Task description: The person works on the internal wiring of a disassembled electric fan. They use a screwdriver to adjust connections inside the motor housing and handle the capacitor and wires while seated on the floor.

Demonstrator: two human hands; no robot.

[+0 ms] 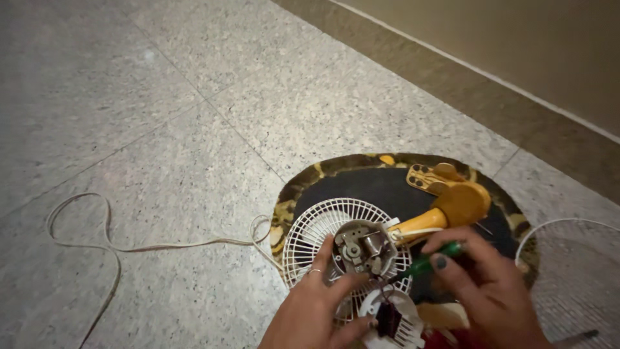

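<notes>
Nearest the camera, the left hand (316,310) has its grip spread around the near-left edge of the motor (363,249), thumb toward the centre and a ringed finger lying on the white rear guard (310,236). It steadies the assembly rather than closing on any one part. Just right of it, the right hand (481,284) has its grip pinched shut on the green handle of a screwdriver (429,262), whose shaft slants down-left toward the motor's near rim. The tip is hidden behind a white plastic part (403,317) lying just below both hands.

The motor sits in the middle of the guard, directly between the two grips. Judged from appearance, it is a dense, rigid metal block, the heaviest part of the fan. The guard is thin wire or plastic ribbing, light and springy, and likely to flex or snap if used as a handle. The exposed fine wiring by the motor looks fragile and should not be pulled.

Beyond the right grip, the yellow neck (452,210) offers the soundest hold: thick, smooth, stiff plastic, possibly slippery. All of this rests on a dark oval mat (387,181) on the floor (194,97). A white cord (116,249) trails well left of the left grip. A second guard (575,271) lies right of the right grip.
</notes>
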